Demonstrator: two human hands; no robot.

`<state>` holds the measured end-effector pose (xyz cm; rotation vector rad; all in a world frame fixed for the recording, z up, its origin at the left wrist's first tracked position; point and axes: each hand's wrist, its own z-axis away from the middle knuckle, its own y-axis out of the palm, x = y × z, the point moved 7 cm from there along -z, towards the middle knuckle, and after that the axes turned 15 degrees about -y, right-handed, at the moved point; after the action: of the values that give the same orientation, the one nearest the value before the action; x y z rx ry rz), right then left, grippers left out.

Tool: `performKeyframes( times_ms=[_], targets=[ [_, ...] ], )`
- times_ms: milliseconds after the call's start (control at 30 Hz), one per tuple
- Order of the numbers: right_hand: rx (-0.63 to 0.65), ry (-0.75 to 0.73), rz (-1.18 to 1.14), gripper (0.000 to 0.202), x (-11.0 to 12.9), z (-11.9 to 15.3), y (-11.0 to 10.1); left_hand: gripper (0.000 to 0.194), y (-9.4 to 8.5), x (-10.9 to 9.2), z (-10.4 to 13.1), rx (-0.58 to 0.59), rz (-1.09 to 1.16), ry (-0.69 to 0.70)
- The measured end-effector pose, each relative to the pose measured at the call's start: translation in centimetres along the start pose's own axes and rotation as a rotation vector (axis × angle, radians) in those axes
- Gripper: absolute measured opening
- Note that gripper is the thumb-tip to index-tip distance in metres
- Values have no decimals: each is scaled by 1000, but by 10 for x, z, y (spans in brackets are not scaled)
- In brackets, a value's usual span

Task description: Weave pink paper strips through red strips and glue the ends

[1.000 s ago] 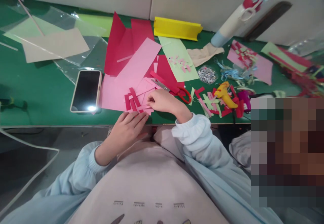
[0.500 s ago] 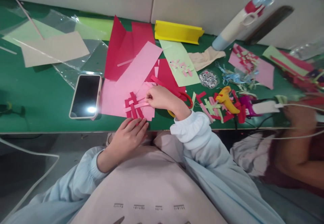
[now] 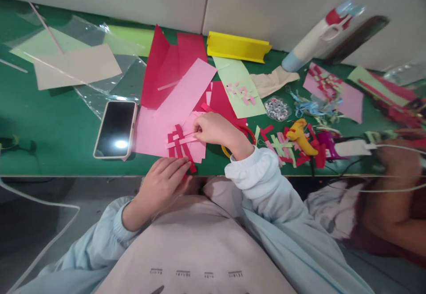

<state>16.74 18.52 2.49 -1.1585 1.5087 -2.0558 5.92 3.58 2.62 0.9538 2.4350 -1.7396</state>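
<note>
While right fingers (image 3: pixel 197 131) pinch pink strip (image 3: pixel 189 139), red strip (image 3: pixel 189 156) now slants past left fingers (image 3: pixel 171 168), grip unclear.

I worked in what looked like a craft workshop: a green bench (image 3: pixel 66 121) by a wall (image 3: pixel 149 1) carried paper (image 3: pixel 186 88), strips (image 3: pixel 173 143), scissors (image 3: pixel 252 135) and a glue gun (image 3: pixel 302 139), a co-worker's arm (image 3: pixel 388 207) at my right.

Green table (image 3: pixel 20 112) with phone (image 3: pixel 116 129) and pink sheet (image 3: pixel 148 132)
</note>
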Motion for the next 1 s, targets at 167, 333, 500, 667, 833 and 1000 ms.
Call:
performKeyframes(
  times_ms=[167, 333, 500, 667, 833, 1000],
  targets=[
    [-2, 15, -75, 12, -7, 1, 3, 29, -10, 49, -21, 7, -13, -223],
    [-30, 24, -19, 7, -9, 4, 0, 43, -6, 80, -52, 158, -20, -199],
    [-102, -78, 91, 10, -3, 4, -4, 36, -12, 88, -56, 169, -82, -383],
    [-115, -143, 29, 20, 3, -3, 2, 32, -14, 89, -33, 210, -154, -618],
    [-100, -164, 54, 21, 9, -5, 8, 29, -13, 78, -18, 170, -171, -625],
    [-122, -214, 83, 25, 15, 3, 11, 29, -11, 65, -10, 131, -201, -636]
  ],
)
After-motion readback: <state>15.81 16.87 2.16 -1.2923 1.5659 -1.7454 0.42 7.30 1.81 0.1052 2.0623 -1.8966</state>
